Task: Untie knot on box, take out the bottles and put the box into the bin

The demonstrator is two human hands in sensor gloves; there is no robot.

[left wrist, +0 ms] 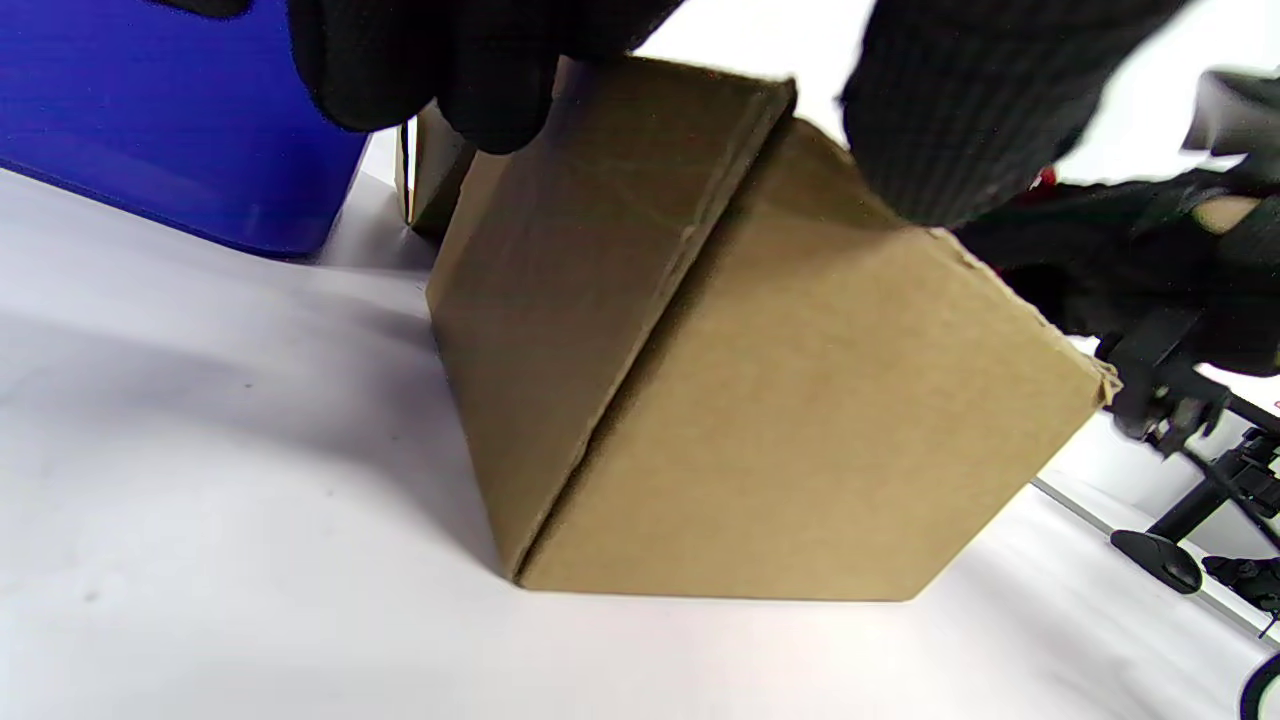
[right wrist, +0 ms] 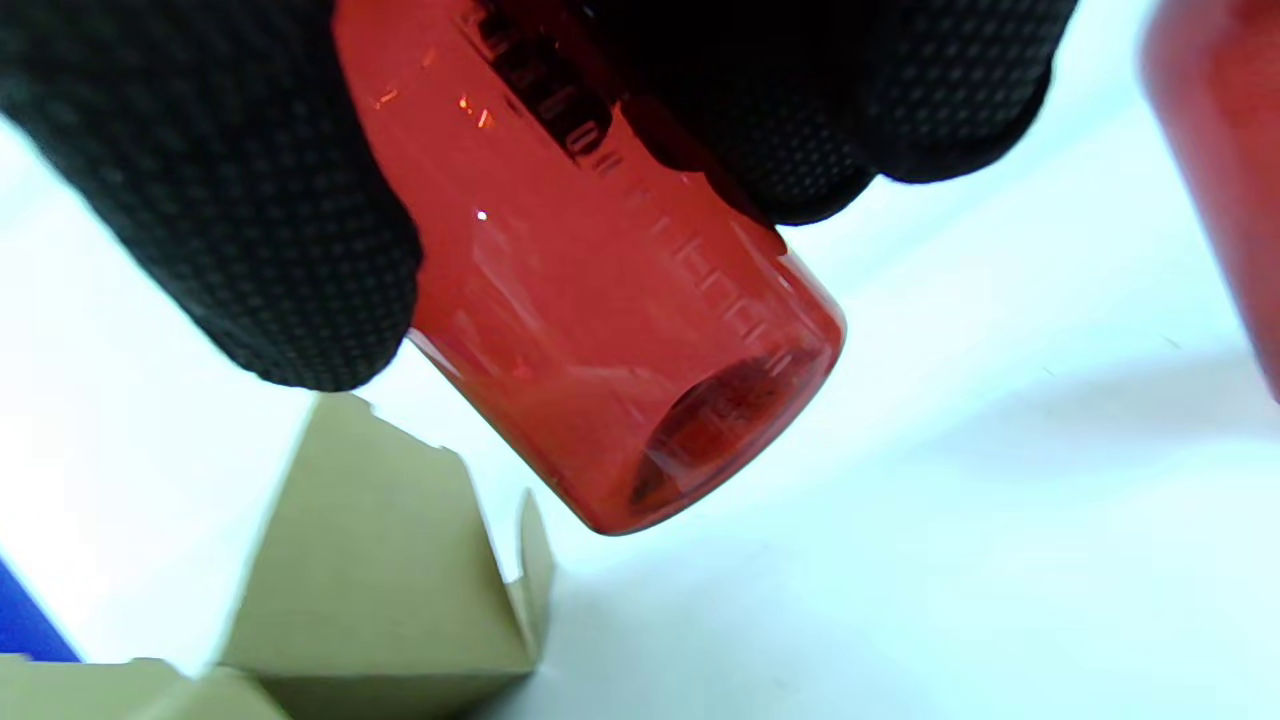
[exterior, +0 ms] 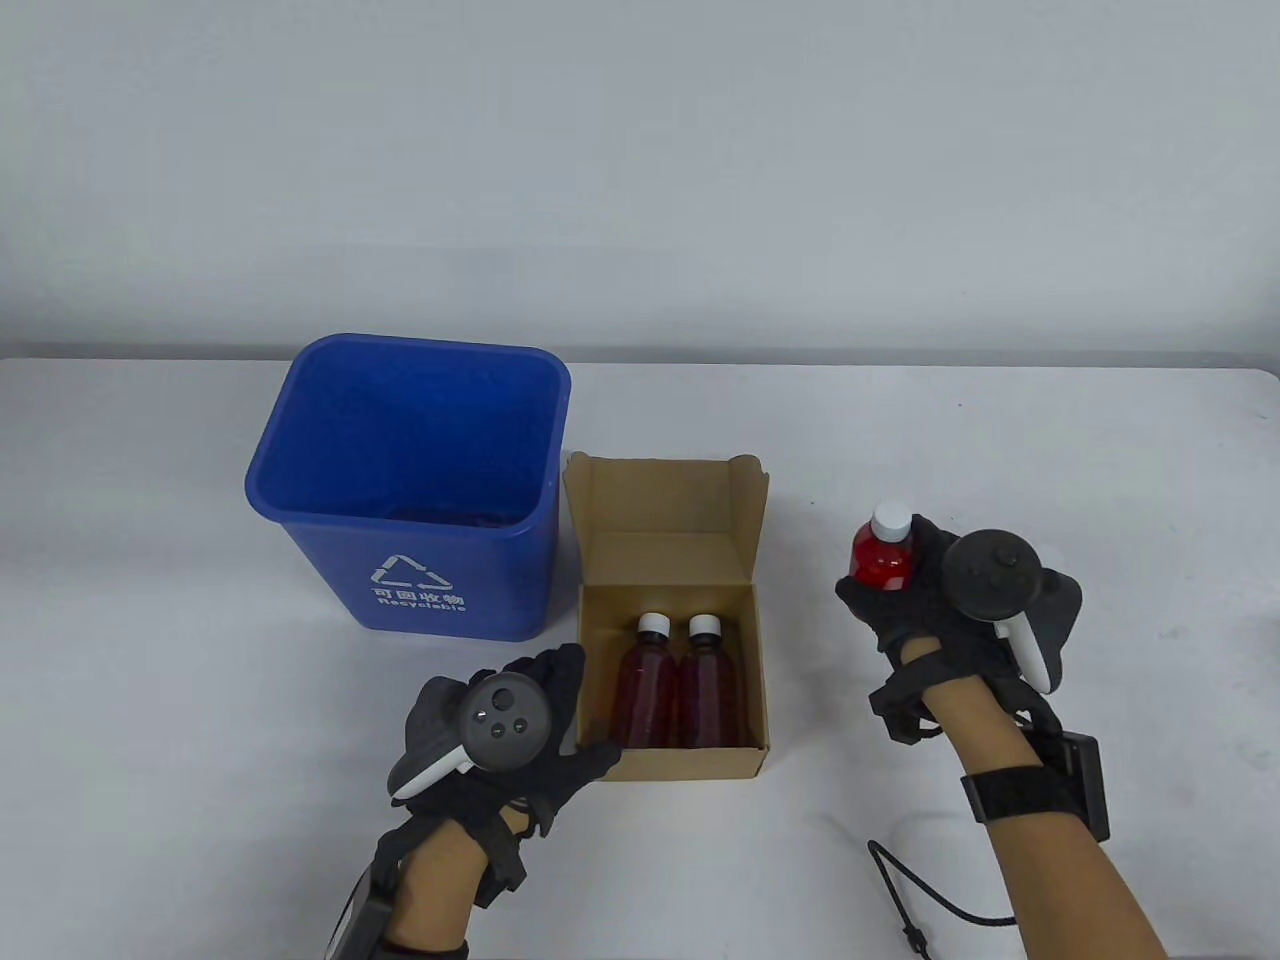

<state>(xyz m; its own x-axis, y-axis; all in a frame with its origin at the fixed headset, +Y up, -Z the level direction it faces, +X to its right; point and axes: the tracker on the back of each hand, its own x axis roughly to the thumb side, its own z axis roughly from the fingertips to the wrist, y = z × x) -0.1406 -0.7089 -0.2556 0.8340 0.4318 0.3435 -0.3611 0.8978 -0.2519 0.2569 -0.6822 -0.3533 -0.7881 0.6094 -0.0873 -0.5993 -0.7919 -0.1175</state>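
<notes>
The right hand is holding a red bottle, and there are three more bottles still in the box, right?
Not quite. The right hand does hold a red bottle, but the table view shows only two bottles still in the box, not three.

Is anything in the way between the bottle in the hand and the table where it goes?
Nothing visible. The right hand holds the red bottle above bare white table, right of the open box.

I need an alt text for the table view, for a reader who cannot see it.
A gloved right hand holds a red bottle above a white table. The left hand rests at an open cardboard box with two dark red bottles inside. A blue recycling bin stands beside the box.
</notes>
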